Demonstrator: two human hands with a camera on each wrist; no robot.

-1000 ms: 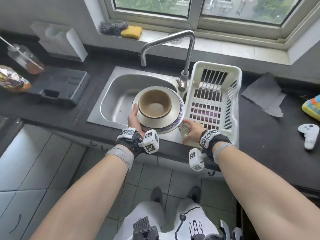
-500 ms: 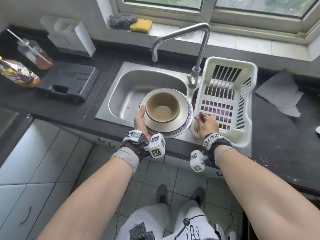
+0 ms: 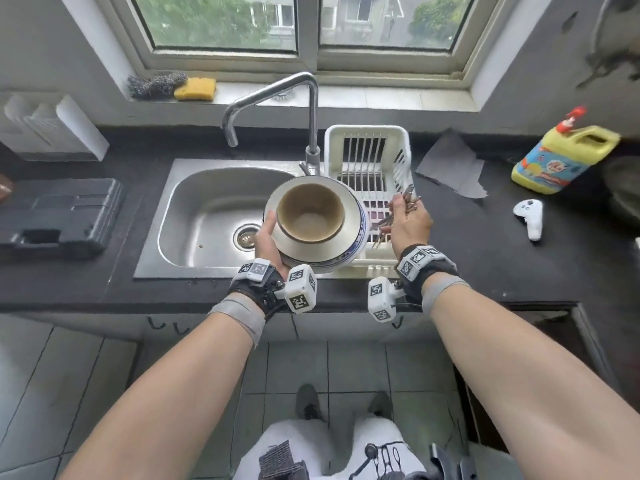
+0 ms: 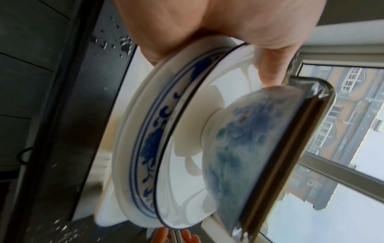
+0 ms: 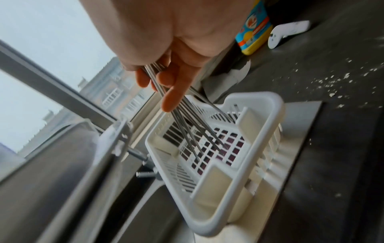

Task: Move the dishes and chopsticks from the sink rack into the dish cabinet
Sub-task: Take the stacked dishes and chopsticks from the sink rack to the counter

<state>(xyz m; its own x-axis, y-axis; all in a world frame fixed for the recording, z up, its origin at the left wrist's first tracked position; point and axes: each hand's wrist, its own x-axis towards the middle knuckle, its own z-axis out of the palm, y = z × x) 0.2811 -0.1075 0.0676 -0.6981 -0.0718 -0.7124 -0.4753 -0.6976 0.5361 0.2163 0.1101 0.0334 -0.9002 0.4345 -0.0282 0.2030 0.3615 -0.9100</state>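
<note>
My left hand (image 3: 268, 237) grips a stack of dishes (image 3: 322, 251) by its left rim: blue-patterned white plates with a brown-lined bowl (image 3: 310, 213) on top. The stack hangs above the sink's right edge. In the left wrist view my thumb and fingers clamp the plates (image 4: 158, 131) and the bowl (image 4: 249, 148) stands on them. My right hand (image 3: 408, 221) holds a bundle of metal chopsticks (image 3: 407, 199), lifted above the white sink rack (image 3: 403, 161). In the right wrist view the chopsticks (image 5: 187, 118) fan out from my fingers over the rack (image 5: 218, 218), which holds nothing else.
The steel sink (image 3: 207, 216) and tall tap (image 3: 313, 109) lie ahead. On the black counter are a black case (image 3: 59, 216), a grey cloth (image 3: 450, 168), a yellow detergent bottle (image 3: 561, 161) and a white controller (image 3: 530, 216). A sponge (image 3: 195, 89) sits on the sill.
My right hand closed on the chopsticks at the rack's near corner and lifted them out. The dish stack in my left hand rose and tilted a little.
</note>
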